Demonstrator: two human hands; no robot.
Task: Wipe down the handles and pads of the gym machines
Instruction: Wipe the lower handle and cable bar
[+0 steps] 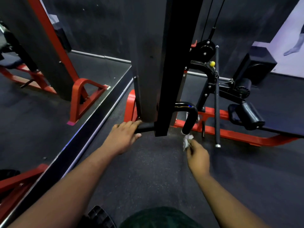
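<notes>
I see the left hand (pixel 122 137) curled over the left end of the smooth black bent bar (pixel 189 116), and the right hand (pixel 198 157) pinching a crumpled white wipe (pixel 187 140) that touches the bar's right tip. A flat black post (pixel 171 71) crosses the bar mid-span. Speckled rubber floor (pixel 156 170) lies open below; the red frame (pixel 230 134) and round pad (pixel 250 114) sit right.
</notes>
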